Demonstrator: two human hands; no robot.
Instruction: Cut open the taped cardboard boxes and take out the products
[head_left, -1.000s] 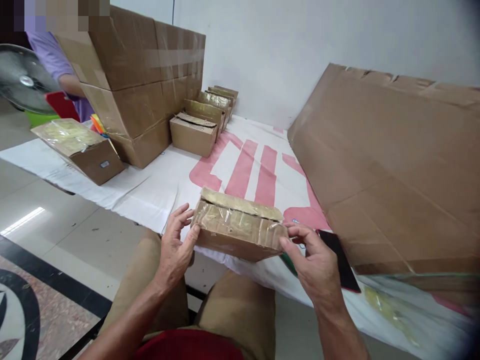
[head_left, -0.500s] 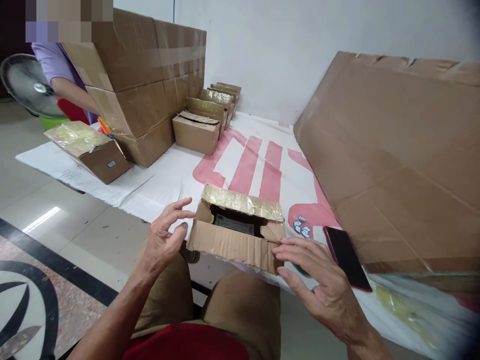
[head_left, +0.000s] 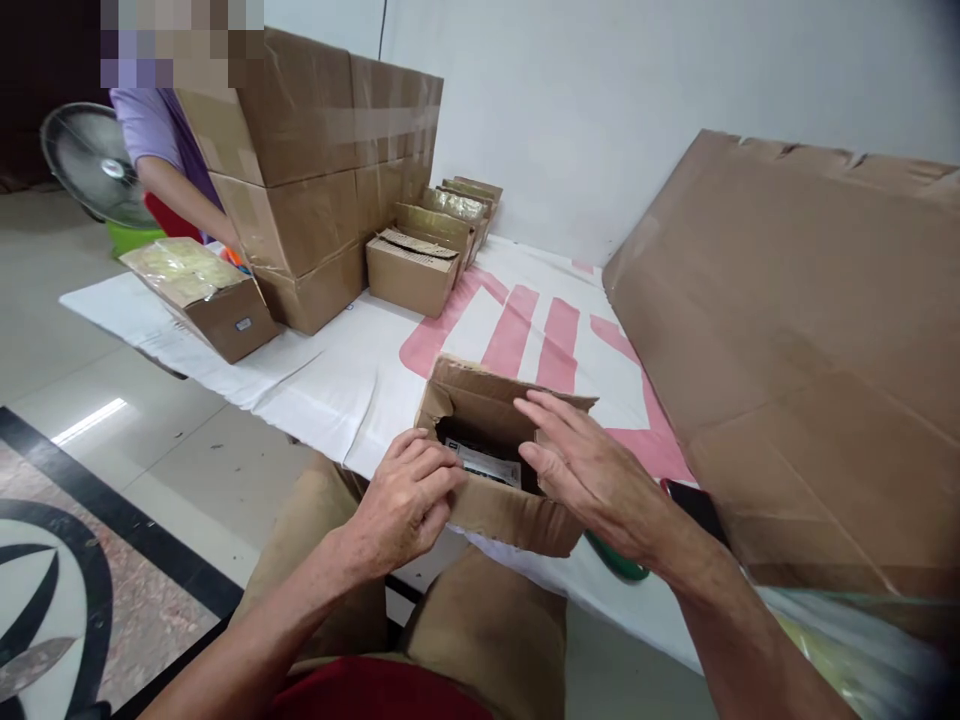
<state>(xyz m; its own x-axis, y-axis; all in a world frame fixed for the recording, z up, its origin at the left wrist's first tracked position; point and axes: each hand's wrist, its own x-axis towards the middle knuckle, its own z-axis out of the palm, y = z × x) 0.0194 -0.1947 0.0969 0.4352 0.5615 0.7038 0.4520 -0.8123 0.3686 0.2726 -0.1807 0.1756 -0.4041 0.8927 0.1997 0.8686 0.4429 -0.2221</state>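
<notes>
A small brown cardboard box [head_left: 510,520] sits at the near edge of the table, its flaps open. Inside lies something dark with a white label [head_left: 484,462]. My left hand [head_left: 409,500] curls over the box's near left corner and grips the front wall. My right hand [head_left: 589,470] hovers over the opening, fingers stretched out and apart, holding nothing. A dark phone [head_left: 694,505] lies on the table just right of that hand, partly hidden by my wrist.
A big flat cardboard sheet [head_left: 810,330] leans at the right. Large stacked cartons [head_left: 315,170] and a row of small taped boxes [head_left: 420,265] stand at the back left. Another box [head_left: 202,300] lies at far left, near a person in a purple sleeve [head_left: 150,130] and a fan [head_left: 94,160].
The box's taped flaps have gone from shut to fully open. My left hand moved onto the front corner; my right hand rose from the box's right side to above the opening.
</notes>
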